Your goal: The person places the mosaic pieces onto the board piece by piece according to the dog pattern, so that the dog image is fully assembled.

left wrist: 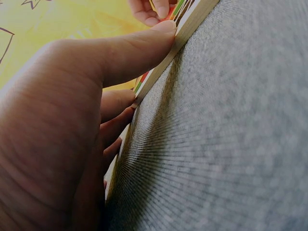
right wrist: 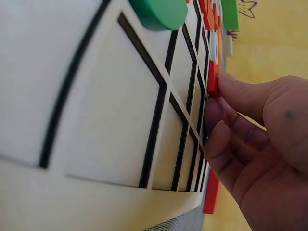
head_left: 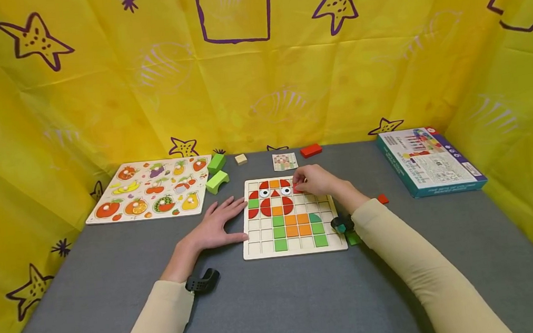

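A wooden grid board [head_left: 259, 249] lies flat on the table, part of its cells filled with red, orange and green tiles. Two round eye tiles [head_left: 286, 190] sit near its top. My left hand [head_left: 212, 229] rests spread at the left side, thumb and fingertips touching the board's edge [left wrist: 166, 60]. With thumb and fingers, my right hand [head_left: 317, 180] pinches a small red tile [right wrist: 213, 79] at the upper right cells, just right of the eye tile. Lower down is a teal-green quarter-round tile [right wrist: 159, 12]. My right fingers partly hide the red tile.
Left stands a fruit puzzle board [head_left: 142, 190], beside a green arch block [head_left: 217, 182] and a green block [head_left: 216, 163]. Behind the grid are a cream block [head_left: 241, 159], a picture card [head_left: 284, 161] and a red block [head_left: 311, 150]. A box [head_left: 430, 160] lies right.
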Demonstrator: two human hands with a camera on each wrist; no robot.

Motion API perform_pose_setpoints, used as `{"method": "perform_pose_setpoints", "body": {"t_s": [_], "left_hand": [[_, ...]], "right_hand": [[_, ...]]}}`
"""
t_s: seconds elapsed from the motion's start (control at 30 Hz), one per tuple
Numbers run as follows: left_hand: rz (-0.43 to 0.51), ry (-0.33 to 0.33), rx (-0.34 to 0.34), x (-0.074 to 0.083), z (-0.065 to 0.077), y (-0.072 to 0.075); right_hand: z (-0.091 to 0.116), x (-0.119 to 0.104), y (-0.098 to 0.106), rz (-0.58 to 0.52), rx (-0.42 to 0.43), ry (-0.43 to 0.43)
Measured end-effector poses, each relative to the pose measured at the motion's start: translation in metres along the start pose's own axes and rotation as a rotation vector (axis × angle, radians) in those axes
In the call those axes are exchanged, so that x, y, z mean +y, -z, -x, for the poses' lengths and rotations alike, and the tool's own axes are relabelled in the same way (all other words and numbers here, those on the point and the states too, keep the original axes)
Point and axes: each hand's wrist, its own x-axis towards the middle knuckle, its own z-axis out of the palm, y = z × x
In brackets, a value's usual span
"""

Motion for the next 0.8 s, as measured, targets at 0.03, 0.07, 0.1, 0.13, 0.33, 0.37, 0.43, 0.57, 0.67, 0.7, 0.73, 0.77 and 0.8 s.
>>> {"method": "perform_pose_setpoints", "body": {"t_s": [0.03, 0.07, 0.1, 0.13, 0.33, 0.37, 0.43, 0.57, 0.67, 0.7, 0.73, 0.77, 0.8], "left_hand": [[-0.001, 0.001, 0.0, 0.0, 0.0, 0.0], [-0.002, 0.002, 0.0, 0.0, 0.0, 0.0], [-0.004, 0.003, -0.001, 0.0, 0.0, 0.001], [-0.005, 0.005, -0.002, 0.001, 0.0, 0.001], [-0.006, 0.005, -0.01, 0.002, 0.0, 0.002], [-0.006, 0.005, -0.01, 0.002, 0.0, 0.002], [-0.004, 0.004, -0.009, 0.002, 0.0, 0.001], [-0.011, 0.005, -0.005, 0.0, 0.0, 0.001], [-0.017, 0.002, 0.0, -0.001, -0.001, -0.001], [-0.016, 0.0, 0.002, -0.002, -0.001, -0.001], [-0.016, -0.001, 0.003, -0.002, -0.001, -0.001], [-0.016, -0.002, 0.004, -0.003, -0.001, -0.001], [-0.016, -0.005, 0.006, -0.003, -0.001, -0.002]], "right_hand": [[0.0, 0.0, 0.0, 0.007, -0.002, 0.004], [0.0, 0.0, -0.001, 0.012, -0.003, 0.008], [0.0, -0.001, -0.001, 0.017, -0.004, 0.012], [0.0, -0.001, -0.002, 0.021, -0.005, 0.017], [0.005, 0.001, 0.001, 0.001, 0.001, 0.007], [0.006, 0.003, 0.002, -0.007, 0.003, 0.002], [0.01, 0.005, 0.006, -0.025, 0.007, -0.007], [0.021, 0.012, 0.014, -0.051, 0.013, -0.016], [0.032, 0.015, 0.021, -0.052, 0.017, -0.005], [0.036, 0.016, 0.023, -0.05, 0.02, 0.001], [0.04, 0.017, 0.025, -0.049, 0.023, 0.006], [0.043, 0.017, 0.026, -0.045, 0.028, 0.011], [0.047, 0.018, 0.028, -0.042, 0.034, 0.018]]}}
